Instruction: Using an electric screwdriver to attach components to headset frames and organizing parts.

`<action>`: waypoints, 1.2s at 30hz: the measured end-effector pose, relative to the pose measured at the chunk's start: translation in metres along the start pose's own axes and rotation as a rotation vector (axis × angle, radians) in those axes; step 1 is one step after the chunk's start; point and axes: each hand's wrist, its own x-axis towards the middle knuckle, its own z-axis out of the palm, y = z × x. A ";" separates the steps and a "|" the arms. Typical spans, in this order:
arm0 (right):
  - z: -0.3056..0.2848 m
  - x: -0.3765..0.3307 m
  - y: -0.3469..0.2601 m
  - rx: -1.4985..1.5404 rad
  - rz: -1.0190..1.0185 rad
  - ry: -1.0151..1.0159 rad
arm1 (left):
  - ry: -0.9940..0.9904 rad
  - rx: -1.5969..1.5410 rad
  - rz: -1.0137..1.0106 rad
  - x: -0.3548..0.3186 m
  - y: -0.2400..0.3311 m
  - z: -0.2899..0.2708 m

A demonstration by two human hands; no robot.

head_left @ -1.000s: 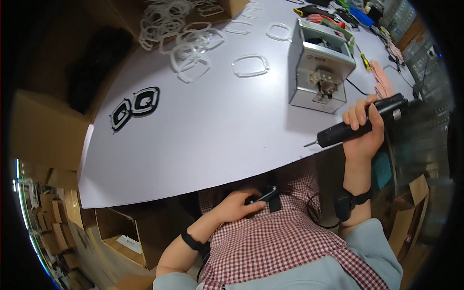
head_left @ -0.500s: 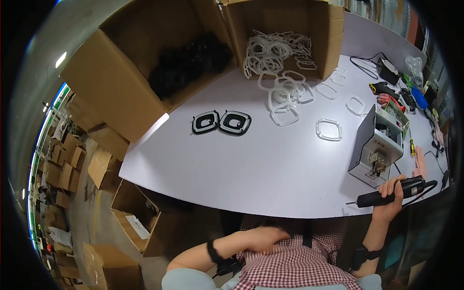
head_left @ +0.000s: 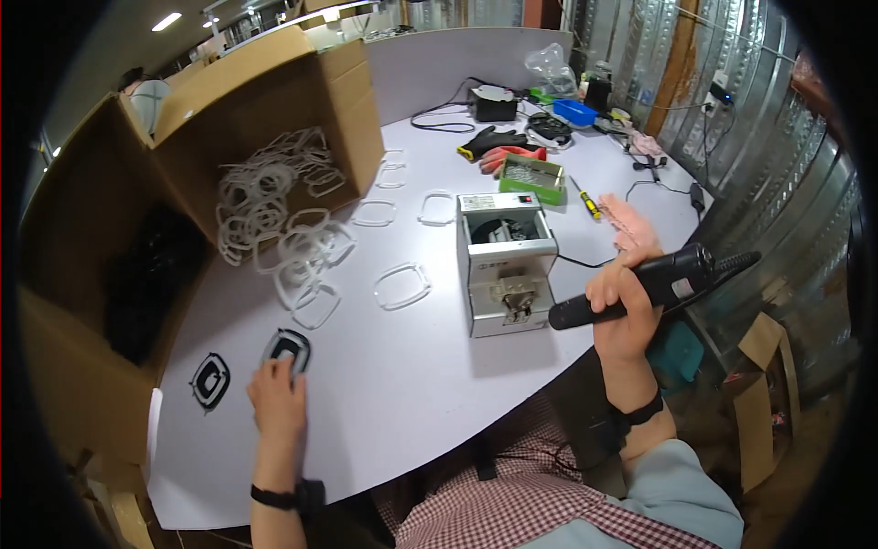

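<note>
My left hand [head_left: 276,403] reaches over the left part of the table. Its fingers close on the near edge of a rounded-square black frame [head_left: 291,340] with a pale ring on it; the fingertips partly hide it. A second black frame [head_left: 211,382] of the same kind lies to its left, apart from it. My right hand [head_left: 626,306] is wrapped around a black electric screwdriver [head_left: 672,277], held at the table's right edge with its front end pointing left. Just left of that end stands a grey machine [head_left: 508,265] that looks like a screw feeder.
White plastic rings [head_left: 311,252] spill from a cardboard box [head_left: 352,119]; another box [head_left: 73,320] at far left holds dark parts. A single white ring [head_left: 402,286] lies mid-table. Behind the feeder are a green tray [head_left: 546,189], gloves [head_left: 494,143] and a yellow screwdriver [head_left: 587,199].
My left hand has gone from my lap to a black frame. The two frames, touching before, are now apart. The view has swung right; my right hand keeps the electric screwdriver.
</note>
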 end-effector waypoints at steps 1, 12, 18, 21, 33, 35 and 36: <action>-0.002 0.006 -0.001 -0.010 -0.020 -0.016 | 0.011 -0.072 0.062 -0.009 0.030 -0.002; -0.002 0.050 0.030 -0.105 0.231 -0.810 | -0.137 -0.441 0.367 -0.063 0.190 -0.025; 0.014 0.019 0.036 -0.261 0.086 -0.476 | -0.118 -0.400 0.316 -0.048 0.193 -0.024; 0.007 0.014 0.030 -0.171 0.058 -0.386 | -0.126 -0.396 0.315 -0.051 0.191 -0.015; -0.032 -0.027 0.013 -0.038 0.262 -0.043 | -0.175 -0.693 0.481 -0.050 0.231 -0.018; -0.037 -0.035 0.016 -0.015 0.289 -0.036 | -0.226 -0.647 0.486 -0.050 0.250 -0.007; -0.038 -0.036 0.018 0.004 0.297 -0.037 | -0.237 -0.615 0.476 -0.049 0.256 -0.001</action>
